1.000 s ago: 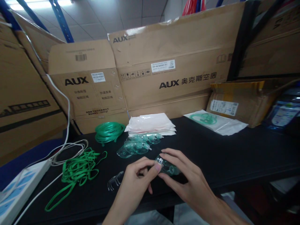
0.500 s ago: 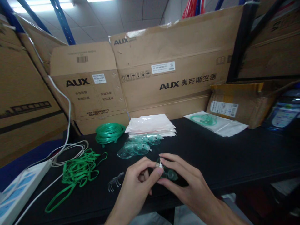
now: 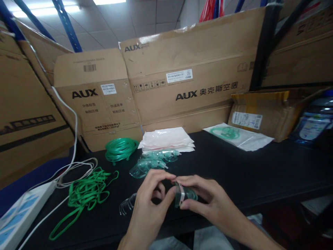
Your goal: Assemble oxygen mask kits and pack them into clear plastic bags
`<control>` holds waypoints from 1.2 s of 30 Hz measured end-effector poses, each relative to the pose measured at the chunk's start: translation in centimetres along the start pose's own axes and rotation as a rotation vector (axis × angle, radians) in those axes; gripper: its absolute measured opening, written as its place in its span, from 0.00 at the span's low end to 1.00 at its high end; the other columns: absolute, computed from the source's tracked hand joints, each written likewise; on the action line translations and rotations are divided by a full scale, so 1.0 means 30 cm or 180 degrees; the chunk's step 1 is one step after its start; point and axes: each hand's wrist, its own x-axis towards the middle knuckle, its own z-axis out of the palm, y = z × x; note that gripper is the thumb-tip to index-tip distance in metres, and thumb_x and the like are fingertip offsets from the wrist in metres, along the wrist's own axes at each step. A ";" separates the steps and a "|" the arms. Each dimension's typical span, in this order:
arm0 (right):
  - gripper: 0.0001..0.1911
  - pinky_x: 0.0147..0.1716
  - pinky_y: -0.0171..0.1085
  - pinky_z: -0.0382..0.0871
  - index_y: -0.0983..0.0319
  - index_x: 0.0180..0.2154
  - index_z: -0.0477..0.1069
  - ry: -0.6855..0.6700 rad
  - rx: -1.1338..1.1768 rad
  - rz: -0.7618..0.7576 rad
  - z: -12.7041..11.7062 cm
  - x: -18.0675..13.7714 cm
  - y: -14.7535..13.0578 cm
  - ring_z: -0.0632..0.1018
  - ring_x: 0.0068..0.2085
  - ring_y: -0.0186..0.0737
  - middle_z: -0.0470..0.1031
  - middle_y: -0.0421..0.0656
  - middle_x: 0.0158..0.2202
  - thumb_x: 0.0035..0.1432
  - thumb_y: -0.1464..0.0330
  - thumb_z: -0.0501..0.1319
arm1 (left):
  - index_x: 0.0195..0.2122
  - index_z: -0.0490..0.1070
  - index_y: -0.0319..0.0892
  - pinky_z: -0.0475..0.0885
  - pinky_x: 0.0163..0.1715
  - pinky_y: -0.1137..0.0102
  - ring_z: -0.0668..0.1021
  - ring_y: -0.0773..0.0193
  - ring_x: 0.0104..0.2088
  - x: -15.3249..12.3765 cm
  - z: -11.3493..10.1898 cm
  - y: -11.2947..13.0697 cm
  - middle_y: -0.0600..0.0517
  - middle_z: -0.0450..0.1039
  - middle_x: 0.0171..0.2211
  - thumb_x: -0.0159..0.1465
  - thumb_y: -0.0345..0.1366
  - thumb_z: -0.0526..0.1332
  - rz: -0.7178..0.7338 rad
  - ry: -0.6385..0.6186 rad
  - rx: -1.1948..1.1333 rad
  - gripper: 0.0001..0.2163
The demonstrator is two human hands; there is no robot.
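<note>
- Closest in: the left hand and right hand are right up against each other over the front edge of the black table. Both are pinched on one clear green mask, held just above the tabletop.
- The left thumb and fingers grip the mask's left end, where a shiny metal strip runs across it. The right hand's fingers curl over the top, thumb underneath.
- Just left of the hands, a few clear clips lie on the table.
- Further left there's a messy tangle of green elastic straps, with a white cable looped behind it and a power strip at the table's left edge.
- Behind the hands sits a small pile of masks, then a coil of green tubing and a stack of plastic bags.
- Off to the right, a bagged mask lies flat, well apart from the hands.
- At the very back, big AUX cardboard boxes stand against the table.
</note>
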 end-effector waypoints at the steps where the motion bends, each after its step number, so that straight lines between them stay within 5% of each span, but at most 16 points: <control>1: 0.15 0.52 0.35 0.79 0.57 0.44 0.82 -0.0041 -0.0010 0.0003 0.000 -0.002 -0.002 0.85 0.51 0.44 0.86 0.46 0.47 0.53 0.66 0.77 | 0.43 0.79 0.46 0.72 0.24 0.78 0.73 0.71 0.26 0.002 0.002 0.000 0.51 0.73 0.41 0.65 0.32 0.66 0.0146 -0.0020 0.0083 0.06; 11: 0.11 0.49 0.36 0.81 0.57 0.41 0.82 -0.0311 -0.0677 -0.0368 -0.005 -0.004 -0.014 0.86 0.49 0.46 0.87 0.45 0.45 0.56 0.62 0.74 | 0.36 0.80 0.45 0.71 0.25 0.79 0.74 0.71 0.26 -0.007 0.003 0.013 0.54 0.74 0.35 0.64 0.24 0.67 0.0884 0.0157 0.0261 0.08; 25: 0.06 0.50 0.38 0.81 0.58 0.37 0.80 -0.0469 -0.0576 -0.0208 -0.006 -0.003 -0.027 0.86 0.49 0.45 0.87 0.43 0.44 0.58 0.65 0.73 | 0.31 0.77 0.42 0.67 0.22 0.78 0.72 0.71 0.23 -0.008 -0.007 0.017 0.54 0.73 0.31 0.63 0.27 0.68 0.0726 0.0120 0.0362 0.05; 36: 0.07 0.49 0.36 0.80 0.57 0.39 0.81 -0.0452 -0.0729 -0.0637 -0.008 0.006 -0.022 0.86 0.48 0.43 0.87 0.44 0.43 0.62 0.61 0.70 | 0.32 0.75 0.43 0.69 0.23 0.78 0.73 0.71 0.25 -0.009 -0.003 0.009 0.54 0.72 0.32 0.63 0.26 0.68 0.0843 0.0112 0.0328 0.06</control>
